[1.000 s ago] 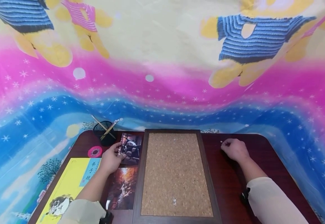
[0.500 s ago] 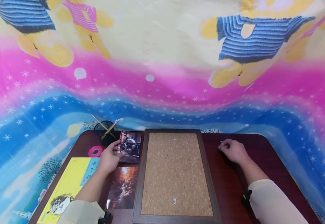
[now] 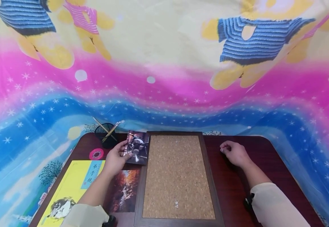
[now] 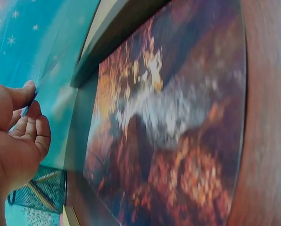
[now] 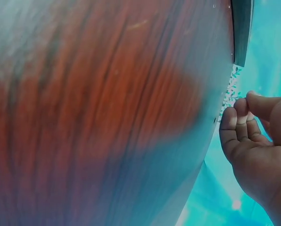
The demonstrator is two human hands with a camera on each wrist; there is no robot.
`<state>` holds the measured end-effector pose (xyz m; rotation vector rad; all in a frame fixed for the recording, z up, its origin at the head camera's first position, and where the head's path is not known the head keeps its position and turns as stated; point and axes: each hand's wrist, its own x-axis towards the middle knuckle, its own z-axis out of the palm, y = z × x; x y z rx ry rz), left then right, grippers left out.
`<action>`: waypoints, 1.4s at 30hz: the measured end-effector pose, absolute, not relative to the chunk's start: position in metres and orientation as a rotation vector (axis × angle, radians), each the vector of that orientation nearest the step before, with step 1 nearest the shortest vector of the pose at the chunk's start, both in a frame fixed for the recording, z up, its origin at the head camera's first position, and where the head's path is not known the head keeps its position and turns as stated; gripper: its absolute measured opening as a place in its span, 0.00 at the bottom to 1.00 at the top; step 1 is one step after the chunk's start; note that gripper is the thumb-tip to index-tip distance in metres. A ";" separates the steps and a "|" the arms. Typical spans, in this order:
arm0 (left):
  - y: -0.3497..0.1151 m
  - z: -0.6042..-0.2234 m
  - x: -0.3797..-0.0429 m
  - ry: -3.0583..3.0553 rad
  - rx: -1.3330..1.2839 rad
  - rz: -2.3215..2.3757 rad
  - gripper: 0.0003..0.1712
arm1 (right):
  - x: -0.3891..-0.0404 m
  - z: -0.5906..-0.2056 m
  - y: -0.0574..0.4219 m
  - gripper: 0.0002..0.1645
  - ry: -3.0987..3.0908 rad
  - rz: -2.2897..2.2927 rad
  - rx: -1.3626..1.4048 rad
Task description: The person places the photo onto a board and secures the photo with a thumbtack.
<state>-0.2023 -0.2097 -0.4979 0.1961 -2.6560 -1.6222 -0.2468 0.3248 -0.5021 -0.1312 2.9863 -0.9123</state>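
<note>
Head view: A person works at a dark-red wood surface (image 3: 235,192), a framed corkboard (image 3: 178,176) lying across its middle.
Left hand (image 3: 116,161): Pinches the motorcycle photo (image 3: 137,148) by its left edge, beside the board's upper-left corner.
Right hand (image 3: 235,153): Thumb and fingertips drawn together, to the right of the board — whether anything sits between them cannot be told.
Corkboard: Early going, it appears — small pale bits (image 3: 177,204) but no photo on the cork; the autumn photo (image 3: 126,190) lies at its left, not in hand.
Edges: The held photo meets the left rail (image 3: 142,189) in view; contact is unclear.
Room: Tight at left, among yellow book (image 3: 68,179), pink roll (image 3: 92,154) and mesh cup (image 3: 100,142); bare wood at right.
</note>
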 end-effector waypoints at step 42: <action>-0.123 -0.506 -0.212 -2.639 0.044 -1.775 0.39 | -0.260 -0.493 0.259 0.05 2.967 -1.044 -0.249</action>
